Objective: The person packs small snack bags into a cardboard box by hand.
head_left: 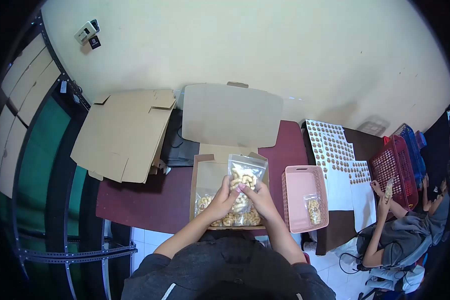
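A clear zip bag of pale curved snacks (pixel 245 175) is held upright over an open cardboard box (pixel 196 187). My left hand (pixel 225 199) grips the bag's left side, and my right hand (pixel 258 196) grips its right side, with both thumbs on the front. Below the hands, more filled bags (pixel 235 220) lie along the near side of the box. The box's lid (pixel 232 115) stands raised at the back. To the right, a pink basket (pixel 292 200) holds one similar bag (pixel 313 210).
Flattened cardboard (pixel 122 135) is stacked at the left beside a black bag (pixel 182 145). Sticker sheets (pixel 332 150) lie on the right-hand table. Further right, a seated person (pixel 410 235) holds a bag near red and blue baskets (pixel 395 167). Shelving stands far left.
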